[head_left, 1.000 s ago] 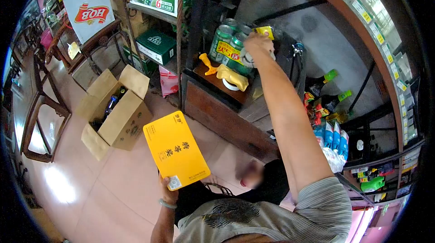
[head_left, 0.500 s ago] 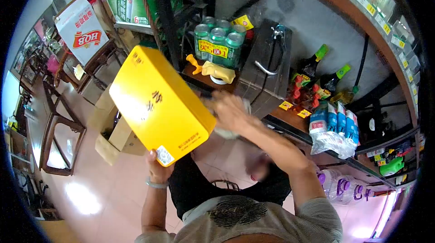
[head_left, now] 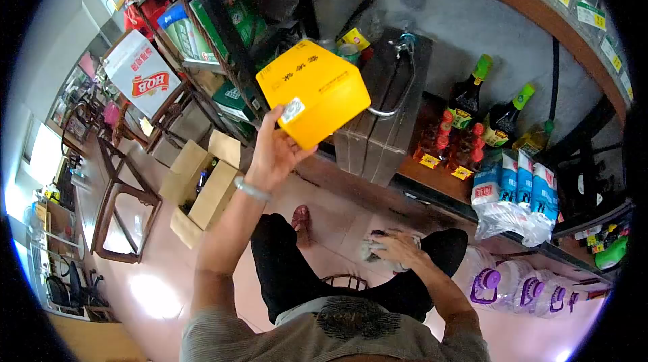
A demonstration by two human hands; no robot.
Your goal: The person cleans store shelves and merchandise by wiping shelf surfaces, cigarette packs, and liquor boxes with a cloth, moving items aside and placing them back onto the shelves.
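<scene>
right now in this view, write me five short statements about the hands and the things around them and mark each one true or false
1. The left hand holds a yellow box. True.
2. The right hand holds a soda can. False: it holds a pale cloth.
3. The cardboard carton on the floor has its flaps open. True.
4. A pale bracelet is on the right wrist. False: it is on the left wrist.
5. The two dark bottles have green tops. True.
</scene>
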